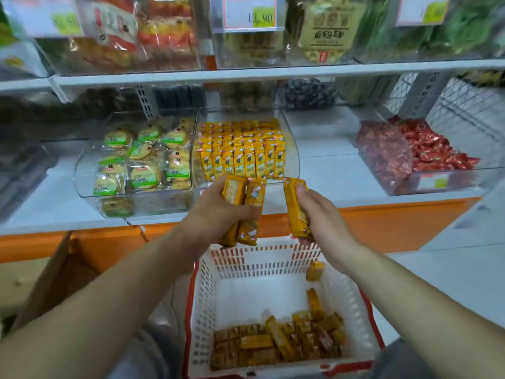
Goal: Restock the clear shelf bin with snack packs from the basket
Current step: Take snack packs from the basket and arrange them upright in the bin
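A: Holding what, and where?
B: Gripping two yellow snack packs [244,207] in left hand [216,214], one pack [296,210] in right hand [326,218], fingers curled round them, above white basket [262,262], before clear shelf bin [291,157].

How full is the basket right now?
Partly full: yellow snack packs cover only the near end of the basket floor; the far end is mostly bare.

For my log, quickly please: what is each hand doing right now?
Left hand: grips two yellow snack packs.
Right hand: grips one yellow snack pack.
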